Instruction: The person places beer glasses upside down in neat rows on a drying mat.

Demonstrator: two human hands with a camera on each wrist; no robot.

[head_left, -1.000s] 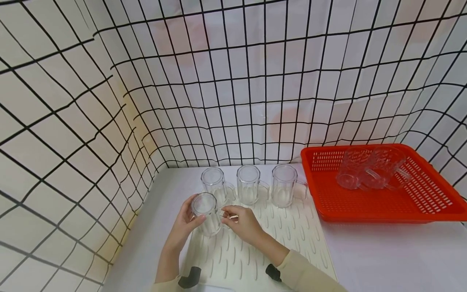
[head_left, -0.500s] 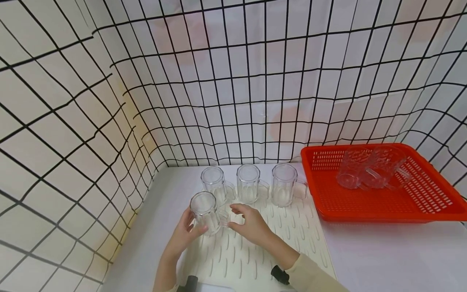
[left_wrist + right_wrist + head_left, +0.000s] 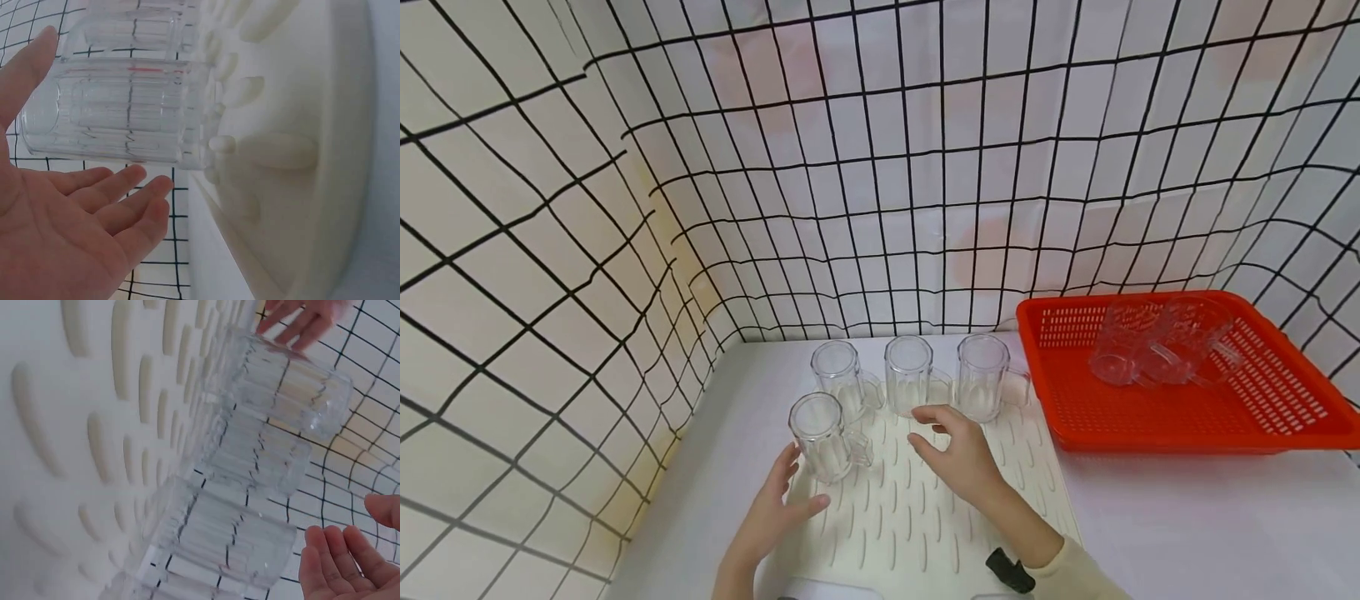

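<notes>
A: Where is the front mug [image 3: 822, 436]?

B: I see it upright on the ribbed white drying mat [image 3: 917, 517], at the mat's near-left part, handle turned right. Behind it three more clear mugs [image 3: 910, 385] stand in a row along the mat's far edge.

A: And the left hand [image 3: 778, 514]?

B: From my remote station it reads as relaxed and spread, fingers nearly straight, gripping nothing. It lies just beside the front mug, on the mug's near-left side; the left wrist view shows a gap between the fingertips [image 3: 150, 190] and the glass wall [image 3: 119, 112].

A: The right hand [image 3: 958, 454]?

B: I see it above the mat's middle, right of the front mug and just in front of the row. Its fingers are loosely extended, slightly bent, with nothing between them.

A: Anything else in the field?

B: A red perforated basket [image 3: 1225, 417] sits on the white table [image 3: 1210, 525] right of the mat, with clear glass cups [image 3: 1157, 350] lying on their sides inside. A black-gridded white cloth [image 3: 625, 208] forms the backdrop.
</notes>
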